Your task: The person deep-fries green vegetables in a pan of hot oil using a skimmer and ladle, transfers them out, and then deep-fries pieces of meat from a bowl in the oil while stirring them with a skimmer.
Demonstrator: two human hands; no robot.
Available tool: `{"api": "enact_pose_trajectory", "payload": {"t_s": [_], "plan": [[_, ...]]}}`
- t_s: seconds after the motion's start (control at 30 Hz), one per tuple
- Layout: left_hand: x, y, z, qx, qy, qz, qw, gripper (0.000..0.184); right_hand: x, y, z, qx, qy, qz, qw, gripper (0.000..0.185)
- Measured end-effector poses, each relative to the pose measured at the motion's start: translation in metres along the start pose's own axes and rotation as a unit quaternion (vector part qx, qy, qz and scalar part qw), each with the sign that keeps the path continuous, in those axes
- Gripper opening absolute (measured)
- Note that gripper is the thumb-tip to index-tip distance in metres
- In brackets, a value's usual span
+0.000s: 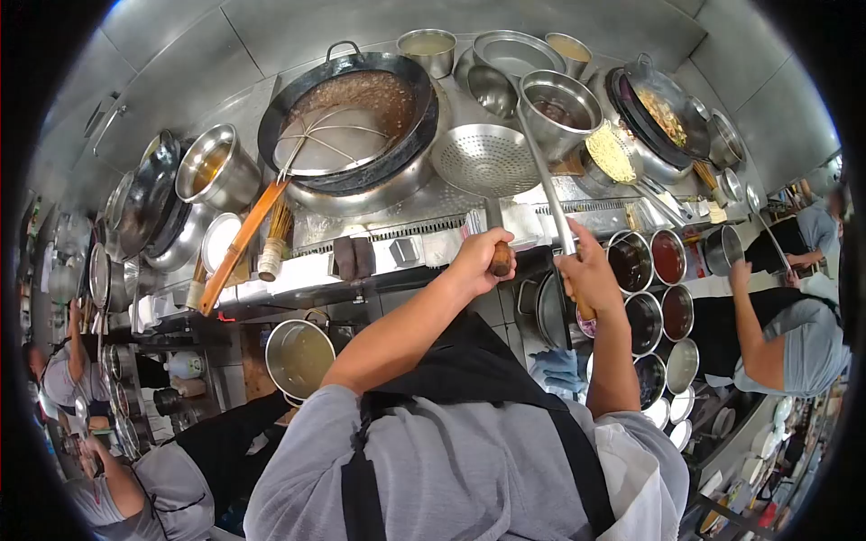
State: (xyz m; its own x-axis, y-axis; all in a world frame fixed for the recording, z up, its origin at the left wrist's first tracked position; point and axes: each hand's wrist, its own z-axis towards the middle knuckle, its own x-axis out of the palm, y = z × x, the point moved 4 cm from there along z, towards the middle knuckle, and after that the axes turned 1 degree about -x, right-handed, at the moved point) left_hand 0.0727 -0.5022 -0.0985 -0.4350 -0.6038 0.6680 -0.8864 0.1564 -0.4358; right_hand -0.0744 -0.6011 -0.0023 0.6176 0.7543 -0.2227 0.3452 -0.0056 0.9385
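Observation:
My left hand (483, 263) is closed round the wooden grip of a perforated skimmer (487, 160), whose round bowl lies over the steel counter. In my right hand (591, 275) is the handle of a long metal ladle (492, 90); its bowl is at the back, beside a steel pot (561, 106) with dark contents. Left of the skimmer, a large wok (410, 90) holds brown liquid and a domed wire-and-mesh strainer (336, 140) with a long wooden handle. Yellow noodles (612, 153) sit in a strainer right of the steel pot.
Another wok (663, 113) with food stands at the back right. Round containers of sauces (668, 257) line my right side. A large pot (300, 359) stands low at the left. Co-workers (780, 338) work at right and at far left (149, 482).

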Motion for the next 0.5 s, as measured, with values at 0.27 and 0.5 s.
{"api": "enact_pose_trajectory", "payload": {"t_s": [0.27, 0.5], "plan": [[0.000, 0.032, 0.003, 0.013, 0.049, 0.071, 0.996, 0.020, 0.020, -0.040, -0.008, -0.019, -0.038, -0.228, 0.973, 0.066], [-0.056, -0.043, -0.076, 0.373, -0.018, 0.609, 0.700, 0.065, 0.043, -0.108, -0.013, -0.012, -0.057, -0.470, 0.881, 0.076]]}}
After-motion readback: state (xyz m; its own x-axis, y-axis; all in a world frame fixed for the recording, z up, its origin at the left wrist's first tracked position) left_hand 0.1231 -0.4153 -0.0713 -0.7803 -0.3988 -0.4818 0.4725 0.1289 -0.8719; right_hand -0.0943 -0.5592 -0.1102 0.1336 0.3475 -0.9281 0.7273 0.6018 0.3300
